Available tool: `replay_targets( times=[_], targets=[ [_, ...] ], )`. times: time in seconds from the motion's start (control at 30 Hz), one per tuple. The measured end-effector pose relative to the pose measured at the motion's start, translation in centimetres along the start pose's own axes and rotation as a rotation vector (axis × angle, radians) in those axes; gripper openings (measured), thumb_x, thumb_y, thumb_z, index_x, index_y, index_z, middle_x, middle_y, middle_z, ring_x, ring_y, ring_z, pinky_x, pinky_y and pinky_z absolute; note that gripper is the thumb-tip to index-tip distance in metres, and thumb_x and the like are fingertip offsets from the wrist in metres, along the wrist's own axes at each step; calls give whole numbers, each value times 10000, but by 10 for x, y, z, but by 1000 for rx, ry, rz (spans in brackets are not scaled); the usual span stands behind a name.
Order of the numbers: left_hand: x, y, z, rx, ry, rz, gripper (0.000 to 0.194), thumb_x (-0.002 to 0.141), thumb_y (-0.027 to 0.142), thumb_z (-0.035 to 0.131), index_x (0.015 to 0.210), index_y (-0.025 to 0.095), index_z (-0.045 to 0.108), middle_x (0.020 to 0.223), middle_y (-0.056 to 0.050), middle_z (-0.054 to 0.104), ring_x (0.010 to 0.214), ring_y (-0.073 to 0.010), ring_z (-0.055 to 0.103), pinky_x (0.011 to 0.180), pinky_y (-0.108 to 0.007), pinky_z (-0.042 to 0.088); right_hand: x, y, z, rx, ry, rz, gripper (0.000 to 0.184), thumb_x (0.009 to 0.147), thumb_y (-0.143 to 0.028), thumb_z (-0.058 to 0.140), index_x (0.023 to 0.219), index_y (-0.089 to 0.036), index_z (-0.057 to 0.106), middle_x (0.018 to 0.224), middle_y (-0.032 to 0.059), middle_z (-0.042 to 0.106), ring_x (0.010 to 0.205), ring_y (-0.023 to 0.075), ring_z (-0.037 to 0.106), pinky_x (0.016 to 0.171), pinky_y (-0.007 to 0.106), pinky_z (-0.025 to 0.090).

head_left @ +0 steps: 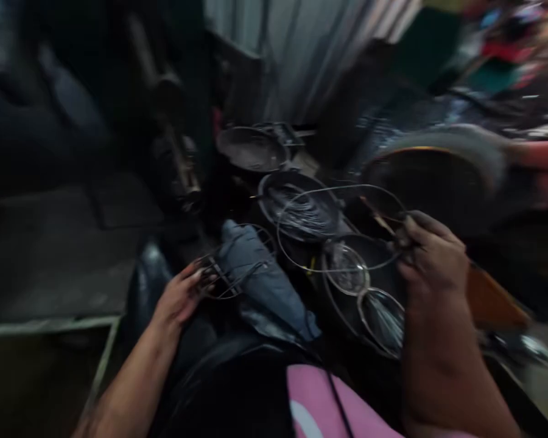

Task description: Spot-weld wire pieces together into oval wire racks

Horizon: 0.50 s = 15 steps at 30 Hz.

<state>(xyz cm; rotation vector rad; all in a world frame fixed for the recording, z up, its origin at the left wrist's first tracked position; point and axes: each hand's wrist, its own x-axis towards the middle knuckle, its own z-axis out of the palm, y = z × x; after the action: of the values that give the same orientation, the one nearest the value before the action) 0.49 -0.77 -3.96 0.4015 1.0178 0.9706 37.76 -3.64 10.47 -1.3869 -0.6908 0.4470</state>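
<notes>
My right hand (433, 252) is closed on a large thin wire ring (322, 270), which reaches left over the bowls. In my left hand (178, 298) the fingers pinch a wire frame (231, 286) made of several bent wires, low over the grey cloth (265, 280) across my lap. Beneath the ring, a dark round bowl (262, 210) contains many curved wire pieces (301, 210). Closer to me, a wide dark basin (331, 304) holds two small round containers (363, 293) with thin metal pieces inside. Motion blur hides the finer details.
Farther back lies another shallow round pan (253, 149). A large round rim (438, 137) stands at the right, with an orange-brown panel (495, 298) below it. Corrugated sheet metal (292, 48) rises behind. A pale frame edge (50, 326) is at the left.
</notes>
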Motion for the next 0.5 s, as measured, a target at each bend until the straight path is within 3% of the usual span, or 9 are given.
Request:
replay_targets(
  times=[0.1, 0.23, 0.37, 0.5],
  targets=[
    [4, -1, -12, -164, -47, -12, 357, 719, 64, 562, 1065, 148, 540, 899, -83, 651, 760, -222, 641, 642, -345, 516, -21, 26, 49, 87, -249, 255, 286, 562, -212, 716, 820, -141, 614, 439, -58, 446, 321, 31, 349, 326, 165, 277],
    [4, 1, -16, -344, -132, -47, 271, 812, 251, 506, 1038, 110, 560, 935, -118, 645, 844, -255, 629, 725, -376, 498, -47, 53, 112, 18, -562, 549, 344, 566, -231, 712, 866, -147, 567, 395, -85, 419, 260, 12, 262, 311, 164, 258],
    [4, 1, -21, -422, -172, -67, 427, 837, 436, 428, 1026, 80, 569, 918, -153, 645, 850, -280, 626, 751, -407, 484, -42, 69, 149, -62, -724, 637, 330, 586, -233, 688, 871, -143, 550, 398, -85, 424, 246, 7, 245, 313, 171, 261],
    [7, 0, -24, -433, -180, -62, 456, 828, 461, 434, 1042, 81, 566, 938, -159, 642, 851, -288, 625, 747, -400, 484, -34, 82, 166, -151, -773, 617, 363, 608, -257, 670, 926, -124, 556, 394, -88, 402, 249, 9, 234, 293, 163, 200]
  ],
)
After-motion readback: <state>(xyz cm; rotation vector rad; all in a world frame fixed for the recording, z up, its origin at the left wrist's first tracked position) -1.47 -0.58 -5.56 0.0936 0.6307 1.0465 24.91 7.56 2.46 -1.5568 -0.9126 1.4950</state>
